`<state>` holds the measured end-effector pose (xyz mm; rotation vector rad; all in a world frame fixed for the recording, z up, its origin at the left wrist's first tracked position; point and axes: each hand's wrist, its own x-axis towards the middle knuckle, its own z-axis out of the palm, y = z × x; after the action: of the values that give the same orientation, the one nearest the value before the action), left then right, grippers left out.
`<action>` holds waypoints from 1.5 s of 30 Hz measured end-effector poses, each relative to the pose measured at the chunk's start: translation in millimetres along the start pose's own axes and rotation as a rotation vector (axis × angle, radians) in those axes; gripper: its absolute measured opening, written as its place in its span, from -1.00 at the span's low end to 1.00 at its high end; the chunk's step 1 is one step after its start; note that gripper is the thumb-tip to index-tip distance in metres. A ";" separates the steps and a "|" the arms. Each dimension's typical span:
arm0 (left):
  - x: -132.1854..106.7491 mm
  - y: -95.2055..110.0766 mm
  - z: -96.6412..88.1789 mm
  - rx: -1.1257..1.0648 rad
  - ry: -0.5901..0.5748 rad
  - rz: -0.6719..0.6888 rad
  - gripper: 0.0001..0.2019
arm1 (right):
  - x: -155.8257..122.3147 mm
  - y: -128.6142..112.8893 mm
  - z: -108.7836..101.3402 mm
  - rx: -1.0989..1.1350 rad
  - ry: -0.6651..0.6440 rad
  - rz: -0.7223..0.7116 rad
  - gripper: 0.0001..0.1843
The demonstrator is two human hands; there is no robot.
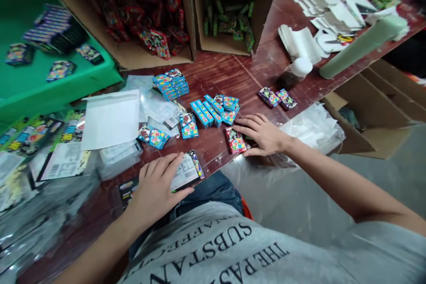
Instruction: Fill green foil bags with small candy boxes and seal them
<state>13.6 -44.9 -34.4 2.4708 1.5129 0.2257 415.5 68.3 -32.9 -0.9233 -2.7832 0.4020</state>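
Observation:
My left hand (159, 182) lies flat with its fingers stretched over a clear printed bag (186, 173) with a barcode label at the table's front edge. Part of the bag is hidden under the palm. My right hand (264, 135) rests farther right, fingers spread. Its fingertips touch the upper right corner of a small red candy box (235, 141) lying on the table. Something dark shows under that palm, too covered to name. Between the hands and beyond them lie several blue candy boxes (189, 125), some stacked (171, 84).
Cardboard boxes of red packs (159, 43) and green packs (229, 26) stand at the back. A green bin (100, 73) and plastic bags (49, 213) are left. Purple boxes (269, 96), a white-lidded jar (301, 67) and a pale green roll (362, 46) lie right.

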 end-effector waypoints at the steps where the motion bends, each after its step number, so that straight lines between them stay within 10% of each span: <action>1: 1.6 2.4 0.1 -0.004 -0.001 -0.005 -0.17 | 1.3 -2.0 6.2 0.014 0.025 -0.017 -0.05; 9: -0.4 14.6 -14.0 -0.125 -0.023 -0.027 -0.06 | 41.6 -54.4 30.0 0.416 0.071 -0.272 -0.12; 18: -17.5 1.5 -15.7 -0.069 -0.005 -0.024 -0.13 | 86.9 -85.5 48.5 0.279 0.057 -0.276 -0.24; 29: -35.2 -5.8 -13.3 -0.172 -0.052 -0.064 -0.11 | 98.0 -117.1 59.3 0.348 -0.001 -0.214 -0.20; 35: -37.0 1.9 -8.2 -0.082 -0.058 -0.101 -0.12 | 71.4 -114.7 44.4 0.264 0.020 -0.144 0.14; 45: -23.4 5.3 -10.9 -0.149 -0.032 -0.047 -0.14 | 59.5 -102.0 54.2 0.528 0.092 -0.161 -0.18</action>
<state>4.8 -66.8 -22.6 2.3104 1.4830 0.2786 297.9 15.2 -47.5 -0.5718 -2.4468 0.9742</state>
